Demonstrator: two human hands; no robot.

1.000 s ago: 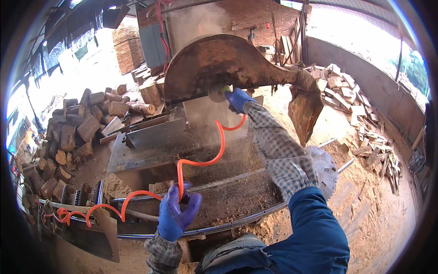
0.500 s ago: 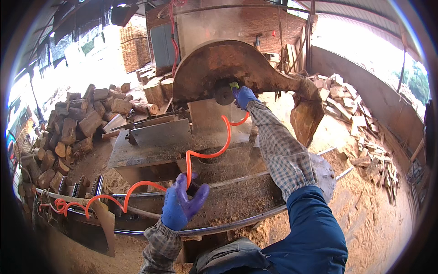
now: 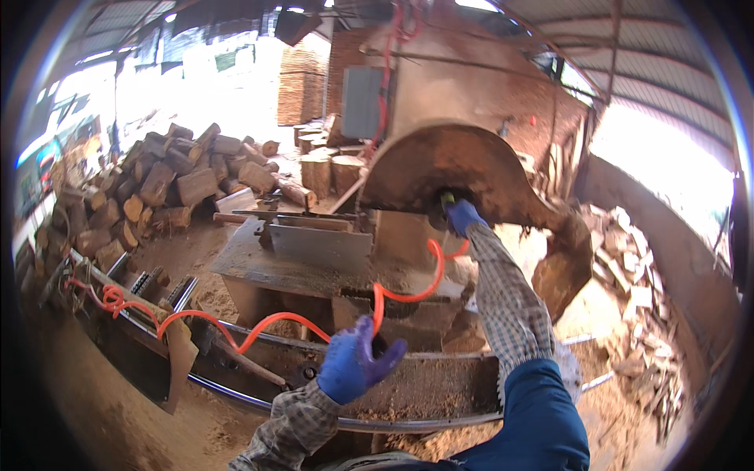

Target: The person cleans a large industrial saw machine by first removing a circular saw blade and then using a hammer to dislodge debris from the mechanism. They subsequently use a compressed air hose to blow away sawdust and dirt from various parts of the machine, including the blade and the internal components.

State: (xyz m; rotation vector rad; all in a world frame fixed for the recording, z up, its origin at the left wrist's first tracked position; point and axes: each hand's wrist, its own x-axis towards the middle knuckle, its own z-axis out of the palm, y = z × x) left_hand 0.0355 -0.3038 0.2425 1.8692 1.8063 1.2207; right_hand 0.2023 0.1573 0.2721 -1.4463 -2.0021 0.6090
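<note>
My right hand (image 3: 465,217), in a blue glove, is stretched far forward and closed on an air blow gun, whose yellow-green end (image 3: 448,198) shows at the fingers. It is close to the dark hub of a big rusty rounded saw guard (image 3: 440,161). An orange coiled air hose (image 3: 410,297) runs from that hand down past my left hand and away to the left. My left hand (image 3: 349,367), also gloved, hovers over the sawdust-covered rail bed with thumb and fingers apart. The hose passes behind its fingers; whether they touch is unclear.
A metal machine table (image 3: 267,263) stands ahead, before a pile of cut logs (image 3: 184,177) on the left. Split wood (image 3: 636,275) is heaped on the right along a low wall. Steel rails (image 3: 440,425) cross in front of me. Sawdust coats the floor.
The view has tilted up and swung left, so the scene sits lower and farther right. My right hand stays near the hub with the blow gun; my left hand remains spread by the hose.
</note>
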